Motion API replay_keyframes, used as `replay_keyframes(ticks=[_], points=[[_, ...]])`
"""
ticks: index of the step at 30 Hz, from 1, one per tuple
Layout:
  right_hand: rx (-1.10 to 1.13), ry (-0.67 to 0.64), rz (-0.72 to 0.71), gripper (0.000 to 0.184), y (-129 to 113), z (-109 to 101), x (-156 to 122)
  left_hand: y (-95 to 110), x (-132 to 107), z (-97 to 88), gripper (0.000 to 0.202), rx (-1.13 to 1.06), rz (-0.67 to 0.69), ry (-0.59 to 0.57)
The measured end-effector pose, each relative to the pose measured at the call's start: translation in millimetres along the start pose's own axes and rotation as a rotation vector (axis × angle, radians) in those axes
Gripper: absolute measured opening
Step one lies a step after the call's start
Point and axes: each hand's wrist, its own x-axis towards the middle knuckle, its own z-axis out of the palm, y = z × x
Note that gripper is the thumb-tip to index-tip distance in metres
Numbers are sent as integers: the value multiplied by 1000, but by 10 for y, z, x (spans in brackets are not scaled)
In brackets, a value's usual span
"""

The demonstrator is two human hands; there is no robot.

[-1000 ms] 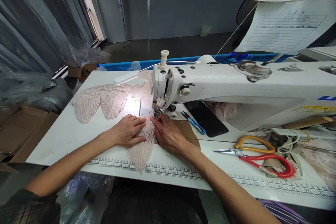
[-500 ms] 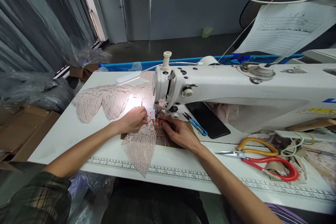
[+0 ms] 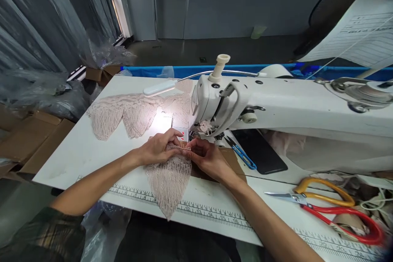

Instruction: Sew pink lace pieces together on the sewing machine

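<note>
A pale pink lace piece (image 3: 170,184) hangs pointed end down over the table's front edge ruler. My left hand (image 3: 161,146) pinches its upper edge between thumb and fingers. Close beside it, my right hand (image 3: 205,156) grips the same edge, so the fingertips of both hands nearly meet. Just behind them stands the white sewing machine (image 3: 211,102), its needle area partly hidden by my right hand. More scalloped pink lace (image 3: 123,114) lies flat on the table to the left of the machine, under a bright lamp (image 3: 160,89).
Blue thread snips (image 3: 241,153) and a black phone (image 3: 260,151) lie right of my right hand. Scissors with orange and red handles (image 3: 334,208) rest at the right. A printed ruler (image 3: 215,213) runs along the front edge. Cardboard boxes (image 3: 33,139) stand at left.
Both hands have come together on the lace's upper edge, slightly nearer to me. My left hand has turned, showing thumb and fingers pinching. The head view has shifted.
</note>
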Motion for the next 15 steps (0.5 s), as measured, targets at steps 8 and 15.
replay_keyframes(ticks=[8,15], points=[[132,-24,-13,34,65,-42,1,84,-6,-22,47,-27,-11,33],[257,-6,-54,34,119,1,6,99,-8,24,48,-74,-49,106]])
